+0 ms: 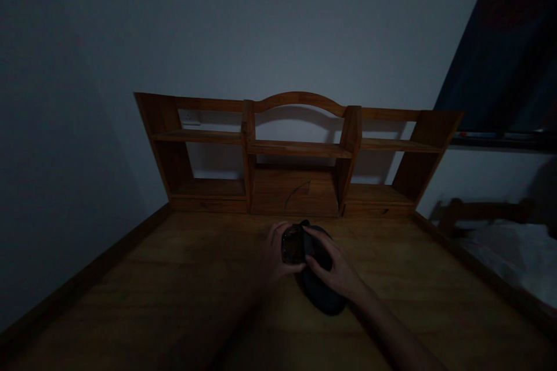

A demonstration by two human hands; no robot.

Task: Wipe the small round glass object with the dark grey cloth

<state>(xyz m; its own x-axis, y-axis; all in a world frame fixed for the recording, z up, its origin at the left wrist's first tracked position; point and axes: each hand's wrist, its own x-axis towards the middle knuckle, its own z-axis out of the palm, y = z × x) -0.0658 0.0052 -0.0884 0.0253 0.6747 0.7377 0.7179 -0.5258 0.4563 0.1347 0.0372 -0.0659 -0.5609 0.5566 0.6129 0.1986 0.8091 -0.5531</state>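
The room is dim. My left hand grips a small dark glossy object just above a wooden desk, fingers wrapped round its left side. My right hand rests on a dark soft pouch or cloth that lies on the desk under the object; its fingers curl over the pouch's top beside the object. Both hands touch near the desk's middle. What the small object is cannot be made out.
A wooden shelf unit with open compartments stands at the desk's far edge against a pale wall. Raised wooden rims run along the desk's left and right sides. A bed with white bedding lies at the right, under a dark window.
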